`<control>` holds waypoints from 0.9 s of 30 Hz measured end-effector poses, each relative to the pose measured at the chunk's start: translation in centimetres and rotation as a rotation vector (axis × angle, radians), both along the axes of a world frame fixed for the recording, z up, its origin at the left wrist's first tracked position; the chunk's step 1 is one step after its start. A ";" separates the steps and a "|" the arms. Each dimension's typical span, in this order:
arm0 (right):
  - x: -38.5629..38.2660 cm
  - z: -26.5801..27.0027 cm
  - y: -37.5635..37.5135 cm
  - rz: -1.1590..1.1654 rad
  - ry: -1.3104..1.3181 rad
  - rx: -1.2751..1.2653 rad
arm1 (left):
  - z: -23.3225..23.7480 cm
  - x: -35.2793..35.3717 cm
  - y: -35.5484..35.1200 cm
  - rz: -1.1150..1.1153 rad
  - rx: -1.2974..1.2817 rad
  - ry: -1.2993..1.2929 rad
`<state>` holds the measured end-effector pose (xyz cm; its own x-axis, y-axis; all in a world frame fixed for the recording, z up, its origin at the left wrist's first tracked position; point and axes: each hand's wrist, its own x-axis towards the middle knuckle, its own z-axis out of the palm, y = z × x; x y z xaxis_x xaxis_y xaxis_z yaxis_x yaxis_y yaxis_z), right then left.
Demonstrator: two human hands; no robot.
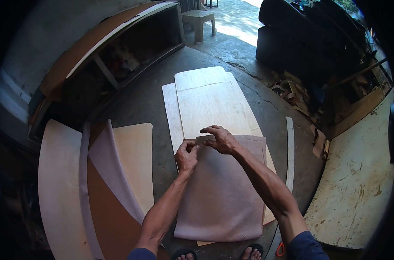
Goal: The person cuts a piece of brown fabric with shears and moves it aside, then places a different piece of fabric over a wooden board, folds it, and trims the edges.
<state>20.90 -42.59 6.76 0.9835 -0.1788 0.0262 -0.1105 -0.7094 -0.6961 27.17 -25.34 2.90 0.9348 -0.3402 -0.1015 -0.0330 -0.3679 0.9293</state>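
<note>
A leather sheet [218, 195] lies with its dull mauve underside up over pale thin wooden boards [205, 104] on the floor in front of me. My left hand [187, 156] is closed, pinching the sheet's far left corner between thumb and fingers. Just to its right, my right hand [221, 139] hovers over the far edge, thumb and forefinger apart in a curve with nothing visible between them. Brown shows along the sheet's right edge. Part of the far edge is hidden under the right hand and forearm.
At left, another brown leather piece [106, 203], partly folded, lies across pale boards [60, 186]. A long narrow strip [290, 151] is on the floor at right, near a stained board [353, 182]. Scraps [294, 93] pile up behind. A stool [198, 19] stands at the back.
</note>
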 end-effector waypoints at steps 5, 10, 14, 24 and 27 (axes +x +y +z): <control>0.6 0.8 0.2 0.047 0.045 0.232 | -0.1 0.0 0.4 -0.072 -0.077 -0.028; -0.3 2.7 0.4 0.010 0.056 0.265 | -0.5 1.2 1.3 -0.157 -0.194 0.017; -1.5 3.8 0.8 0.007 -0.016 0.159 | -5.8 3.5 1.9 0.050 0.202 -0.222; -4.8 6.2 2.7 0.166 -0.104 0.039 | -4.5 2.4 0.8 -0.002 0.636 -0.166; -5.4 8.0 3.1 0.189 -0.114 0.035 | -4.7 2.9 0.1 0.042 0.596 -0.190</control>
